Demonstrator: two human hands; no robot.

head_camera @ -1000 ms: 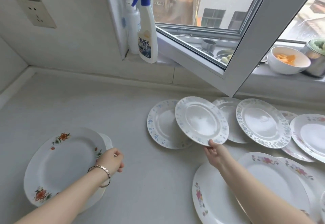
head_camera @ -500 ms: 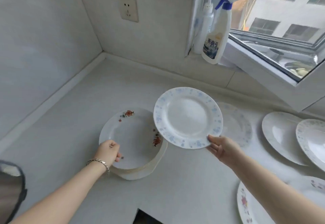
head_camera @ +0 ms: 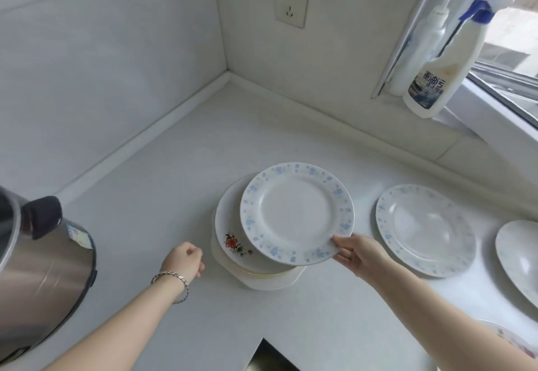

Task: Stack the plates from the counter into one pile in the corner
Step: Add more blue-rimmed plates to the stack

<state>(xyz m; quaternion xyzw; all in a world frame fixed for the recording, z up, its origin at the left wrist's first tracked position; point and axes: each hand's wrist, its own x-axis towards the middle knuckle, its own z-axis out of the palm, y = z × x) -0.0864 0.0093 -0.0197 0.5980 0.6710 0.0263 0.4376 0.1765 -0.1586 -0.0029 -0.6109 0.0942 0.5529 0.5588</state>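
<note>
A blue-speckled plate (head_camera: 294,213) hangs just over the pile of plates (head_camera: 233,225), pinched at its near right rim by my right hand (head_camera: 356,252). The pile's top plate carries a red flower and shows at the left of the held plate. The pile stands on the white counter, some way out from the wall corner (head_camera: 227,75). My left hand (head_camera: 185,260), with a bracelet at the wrist, is curled shut beside the pile's left edge and holds nothing. Another blue-speckled plate (head_camera: 425,229) lies flat to the right.
A steel cooker (head_camera: 37,271) stands at the left edge. Two spray bottles (head_camera: 442,59) sit on the window sill at the upper right. More plates (head_camera: 521,257) lie at the right edge, one with flowers (head_camera: 512,341) at the bottom right. A dark cut-out (head_camera: 270,356) opens in the counter's front.
My right hand has carried the blue-speckled plate left until it hangs over the pile. My left hand has let go of the pile's rim and drawn back. The view has turned left.
</note>
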